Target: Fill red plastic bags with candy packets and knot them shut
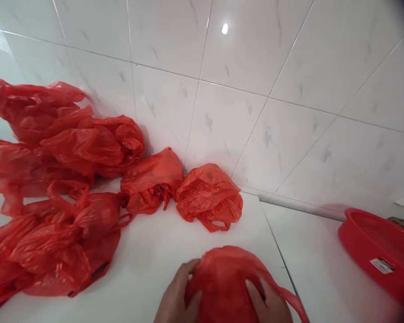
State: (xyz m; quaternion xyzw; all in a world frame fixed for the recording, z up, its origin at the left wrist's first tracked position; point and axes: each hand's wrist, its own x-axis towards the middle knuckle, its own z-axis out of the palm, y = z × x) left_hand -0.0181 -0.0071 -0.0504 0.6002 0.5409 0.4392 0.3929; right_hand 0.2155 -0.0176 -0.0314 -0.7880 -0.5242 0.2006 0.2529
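Left grip (pixel 181 291) and right grip (pixel 272 301) clasp a red bag (pixel 226 278) near a counter seam (pixel 279 249), with open room leftward

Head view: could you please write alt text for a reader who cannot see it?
A person's left grip and right grip hold a red plastic bag from both sides, at a white table. More crumpled red bags lie at left and along the tiled wall; a red tub with a label stands at right.
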